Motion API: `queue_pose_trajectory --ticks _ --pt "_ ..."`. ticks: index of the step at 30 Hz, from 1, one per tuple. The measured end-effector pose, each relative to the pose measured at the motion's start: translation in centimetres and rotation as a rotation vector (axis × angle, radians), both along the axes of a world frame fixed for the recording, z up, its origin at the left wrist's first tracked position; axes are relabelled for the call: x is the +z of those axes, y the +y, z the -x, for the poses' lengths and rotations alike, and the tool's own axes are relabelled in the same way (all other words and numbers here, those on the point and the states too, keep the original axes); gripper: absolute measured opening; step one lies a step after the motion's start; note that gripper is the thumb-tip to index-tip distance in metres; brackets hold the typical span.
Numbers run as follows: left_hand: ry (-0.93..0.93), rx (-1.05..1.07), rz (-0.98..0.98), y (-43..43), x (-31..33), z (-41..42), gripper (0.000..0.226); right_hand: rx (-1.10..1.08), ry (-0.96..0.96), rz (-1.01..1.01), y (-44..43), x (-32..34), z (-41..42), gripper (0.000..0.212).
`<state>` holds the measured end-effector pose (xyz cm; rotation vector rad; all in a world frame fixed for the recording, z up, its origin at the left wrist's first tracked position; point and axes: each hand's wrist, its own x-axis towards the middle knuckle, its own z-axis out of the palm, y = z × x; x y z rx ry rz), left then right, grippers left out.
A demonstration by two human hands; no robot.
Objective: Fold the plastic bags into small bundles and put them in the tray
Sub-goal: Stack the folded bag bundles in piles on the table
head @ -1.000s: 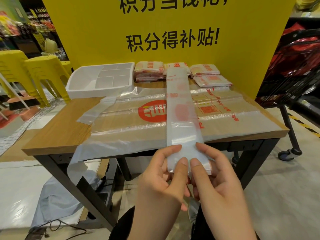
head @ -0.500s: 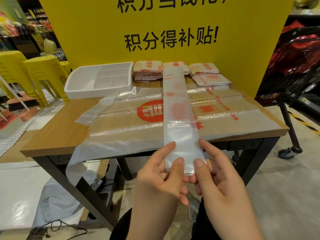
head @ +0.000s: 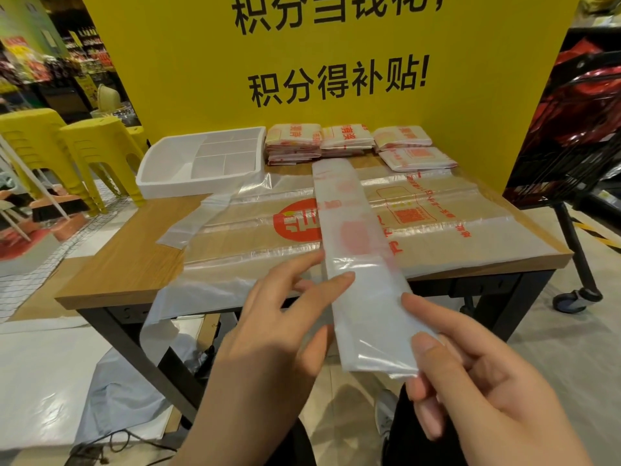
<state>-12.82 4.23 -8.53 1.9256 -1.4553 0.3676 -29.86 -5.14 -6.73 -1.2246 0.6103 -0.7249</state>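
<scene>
Bag strip [head: 356,237] near end pinched by right hand [head: 470,381]; left hand [head: 279,331] fingers spread, index on it (steadying). 1 square fold advised.

Folded bag strip [head: 353,196] over flat bag [head: 437,243], near tray [head: 201,187]

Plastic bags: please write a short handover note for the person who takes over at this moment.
Left hand: fingers straight, touching the side of the folded strip.
Right hand: pinches its near end, beyond the table edge.
The strip lies across a flat bag spread on the table. Bundles are stacked right of the tray; none visible in it.
Done: bag folded into a long strip.
To do: fold it small, put it in the tray, then the flat bag.
</scene>
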Motion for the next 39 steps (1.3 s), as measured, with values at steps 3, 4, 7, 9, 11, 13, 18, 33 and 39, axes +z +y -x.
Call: queue_pose_trajectory --ticks 3,4,7,9,11,13,18,33,39 --pt "-0.058 -0.036 0.073 -1.2 -0.6 -0.7 0.043 0.038 -0.009 -0.068 0.8 0.5 0.6 0.031" --pt "-0.050 -0.051 0.081 -1.5 -0.7 -1.0 0.039 0.061 -0.023 -0.097 1.0 0.6 0.9 0.029" --pt "-0.029 -0.070 0.093 -1.5 -1.0 -1.4 0.029 0.163 -0.061 -0.156 1.3 0.3 1.7 0.048" --pt "-0.038 -0.080 0.111 -1.3 -1.0 -1.2 0.025 0.265 -0.085 -0.116 0.3 -0.3 2.5 0.081" --pt "-0.061 -0.086 0.137 -1.0 -1.1 -0.9 0.023 0.380 -0.029 0.100 -1.7 -0.6 3.5 0.081" --pt "-0.078 -0.086 0.167 -0.8 -1.0 -0.8 0.023 0.400 0.118 0.306 -3.9 -0.8 4.0 0.087" --pt "-0.070 -0.123 0.209 -0.3 -1.3 -0.4 0.021 0.179 0.339 0.735 -5.3 -2.7 0.5 0.070" --pt "0.372 0.085 0.199 0.0 -0.7 1.7 0.005 0.010 0.013 0.290 -2.8 -3.9 -3.1 0.019" --pt "0.925 0.086 0.226 -0.6 -0.3 2.5 0.011 0.017 0.004 0.231 -2.5 -3.2 -3.7 0.014"
